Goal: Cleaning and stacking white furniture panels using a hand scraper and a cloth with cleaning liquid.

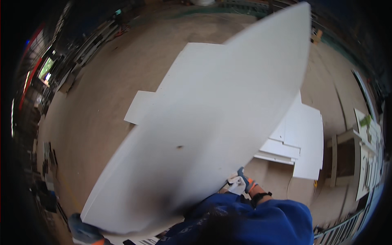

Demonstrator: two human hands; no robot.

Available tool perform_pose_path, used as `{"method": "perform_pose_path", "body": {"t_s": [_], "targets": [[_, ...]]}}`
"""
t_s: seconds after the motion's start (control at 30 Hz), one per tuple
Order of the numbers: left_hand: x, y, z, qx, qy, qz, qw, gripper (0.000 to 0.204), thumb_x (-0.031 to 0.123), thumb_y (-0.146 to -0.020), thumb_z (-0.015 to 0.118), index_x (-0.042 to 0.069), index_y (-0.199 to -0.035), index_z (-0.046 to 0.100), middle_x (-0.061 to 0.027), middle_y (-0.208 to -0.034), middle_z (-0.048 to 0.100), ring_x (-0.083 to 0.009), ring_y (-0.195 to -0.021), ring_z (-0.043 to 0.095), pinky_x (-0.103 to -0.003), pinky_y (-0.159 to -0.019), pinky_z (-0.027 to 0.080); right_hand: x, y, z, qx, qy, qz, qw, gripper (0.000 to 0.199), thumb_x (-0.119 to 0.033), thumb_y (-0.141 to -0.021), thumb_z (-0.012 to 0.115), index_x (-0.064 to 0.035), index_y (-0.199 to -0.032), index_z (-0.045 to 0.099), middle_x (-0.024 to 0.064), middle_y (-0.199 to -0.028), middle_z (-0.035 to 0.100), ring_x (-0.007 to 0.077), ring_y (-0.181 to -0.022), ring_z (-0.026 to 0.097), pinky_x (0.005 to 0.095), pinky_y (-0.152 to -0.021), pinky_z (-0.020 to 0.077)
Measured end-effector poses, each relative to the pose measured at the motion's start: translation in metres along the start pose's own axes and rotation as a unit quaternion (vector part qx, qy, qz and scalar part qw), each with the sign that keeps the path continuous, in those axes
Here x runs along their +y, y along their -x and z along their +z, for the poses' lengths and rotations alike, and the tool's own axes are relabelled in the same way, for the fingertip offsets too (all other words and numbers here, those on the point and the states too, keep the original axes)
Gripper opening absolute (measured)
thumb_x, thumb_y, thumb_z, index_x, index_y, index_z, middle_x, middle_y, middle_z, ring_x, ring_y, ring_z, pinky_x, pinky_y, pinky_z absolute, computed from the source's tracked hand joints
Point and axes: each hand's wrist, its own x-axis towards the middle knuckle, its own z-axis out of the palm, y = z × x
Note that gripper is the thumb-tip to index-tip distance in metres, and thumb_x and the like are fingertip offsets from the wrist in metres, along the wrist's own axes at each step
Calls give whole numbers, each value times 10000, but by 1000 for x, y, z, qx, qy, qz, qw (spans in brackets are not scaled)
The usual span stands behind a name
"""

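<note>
Gripping a large, flat white rectangular panel [212, 122] by its two near corners, the person in a blue top stands beneath it with arms spread wide. The left hand [83, 232], in a blue glove with an orange cuff, sits low at the lower left corner of the board, wrapped around its edge. The right hand [243, 181], wearing a white and blue glove with an orange cuff and a dark watch band at the wrist, clasps the board's lower right edge, fingers curled over the rim close to the shoulder. So the hands are well apart, each closed on the same panel. The board is lifted and tilted, its far end reaching up and away to the right, and its surface looks blurred. Below it, more white sheets [302, 139] lie stacked on the brown concrete floor [102, 81]. A wooden pallet frame [341, 157] rests to the right, beside those sheets.
</note>
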Motion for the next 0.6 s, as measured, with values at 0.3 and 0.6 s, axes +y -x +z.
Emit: {"method": "perform_pose_path", "body": {"t_s": [0.3,0.6], "targets": [[31,-134,209,-89,88,72,990,386,252,-947,349,-4,-689,479,-184,-676,461,-369,-612,446,-406,-578,347,83,-46,-76,95,421,-397,810,670,-563,-987,282,-11,-1118,639,138,-1164,631,248,-1136,551,343,-1008,392],[19,-190,380,-228,85,-27,970,341,246,-939,463,-21,-765,583,-197,-748,577,-391,-684,533,-432,-617,403,-31,-97,-15,71,158,-417,892,549,-375,-1038,270,5,-1042,668,165,-1169,626,264,-1149,546,371,-1046,357]]}}
